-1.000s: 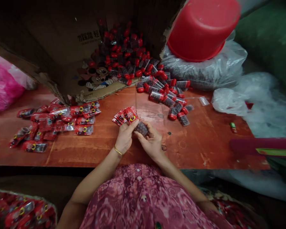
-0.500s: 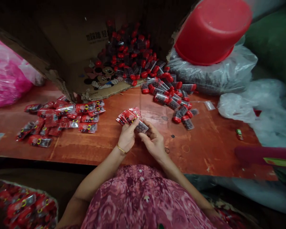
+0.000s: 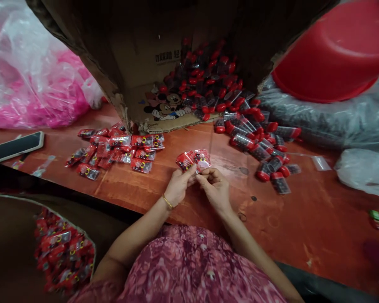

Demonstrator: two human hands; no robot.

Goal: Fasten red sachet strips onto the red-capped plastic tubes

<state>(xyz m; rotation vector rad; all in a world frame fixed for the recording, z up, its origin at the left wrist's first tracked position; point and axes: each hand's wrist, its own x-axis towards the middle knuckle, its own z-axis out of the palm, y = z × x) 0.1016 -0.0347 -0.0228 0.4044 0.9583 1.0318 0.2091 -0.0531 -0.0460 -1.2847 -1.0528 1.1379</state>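
Observation:
My left hand, with a gold bangle at the wrist, is closed on small red printed packets that fan out beyond its fingers. My right hand meets it from the right, thumb and fingertips pinched at the near edge of a packet; what exactly they grip is too small to make out. Another red packet shows just above the fingertips. To the left lies a pile of filled red packets. Clear tubes with red caps are scattered to the right and heap up inside the open carton.
A cardboard carton lies open at the back. A red tub rests on a plastic bag at right. A phone and pink bags are left. More packets fill a container below the table.
The view has swung left, bringing the phone into sight. The dark-filled tube that showed between my hands is no longer visible there, and my fingertips are closer together.

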